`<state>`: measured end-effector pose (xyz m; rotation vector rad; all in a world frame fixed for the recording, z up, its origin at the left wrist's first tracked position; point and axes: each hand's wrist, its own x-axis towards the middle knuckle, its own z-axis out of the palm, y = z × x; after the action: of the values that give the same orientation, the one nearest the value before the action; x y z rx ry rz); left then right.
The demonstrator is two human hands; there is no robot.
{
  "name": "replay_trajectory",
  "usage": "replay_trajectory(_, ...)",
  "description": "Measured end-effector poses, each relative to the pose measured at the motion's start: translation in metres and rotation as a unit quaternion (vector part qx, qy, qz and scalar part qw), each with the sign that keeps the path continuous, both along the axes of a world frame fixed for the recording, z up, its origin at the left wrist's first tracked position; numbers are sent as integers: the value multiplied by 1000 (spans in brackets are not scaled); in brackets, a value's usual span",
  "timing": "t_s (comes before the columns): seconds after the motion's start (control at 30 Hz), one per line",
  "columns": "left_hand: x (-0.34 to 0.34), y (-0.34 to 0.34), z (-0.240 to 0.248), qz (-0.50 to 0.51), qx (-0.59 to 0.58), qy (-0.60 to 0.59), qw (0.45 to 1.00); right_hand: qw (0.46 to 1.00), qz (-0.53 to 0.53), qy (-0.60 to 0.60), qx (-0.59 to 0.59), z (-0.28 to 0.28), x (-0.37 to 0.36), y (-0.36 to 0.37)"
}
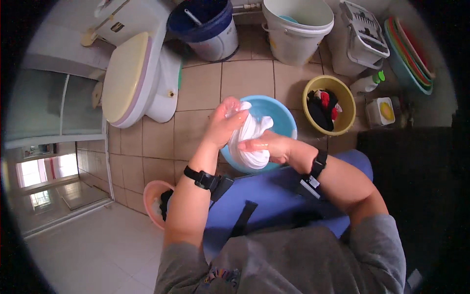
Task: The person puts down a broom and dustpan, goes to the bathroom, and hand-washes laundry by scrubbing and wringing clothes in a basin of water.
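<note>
A bunched, wet-looking white cloth is gripped between my two hands above a light blue basin on the floor. My left hand closes round its upper left part, fingers curled over the fabric. Lower and to the right, my right hand clasps the cloth with the thumb laid across it. The cloth is twisted and folded, with a rounded bulge hanging below. What kind of garment or cloth it is, I cannot tell. The cloth and hands hide much of the basin's inside.
A yellow basin with dark and red clothes stands to the right. At left is a pink basin, near a toilet. White buckets line the back, beside a green-capped bottle and stacked coloured basins.
</note>
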<state>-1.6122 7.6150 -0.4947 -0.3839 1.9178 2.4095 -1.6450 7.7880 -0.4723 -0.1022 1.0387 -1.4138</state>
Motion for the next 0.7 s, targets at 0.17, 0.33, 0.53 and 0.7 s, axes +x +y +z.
replay_trajectory(0.17, -16, -3, -26, -18, -208, -37, 977, 996, -41, 75, 4, -40, 2, -15)
replay_trajectory(0.33, -26, 14, -37, -19, -396, -82, 914, 918, 41, 377, 118, -62, -1, -21)
replay_trajectory(0.53, -25, 12, -43, 15, -492, -94, 865, 865, 44, 456, 203, -81, -3, -28)
replay_trajectory(0.7, -10, -20, -17, 47, -45, -33, 997, 978, 5, 207, -19, -57, -36, -26)
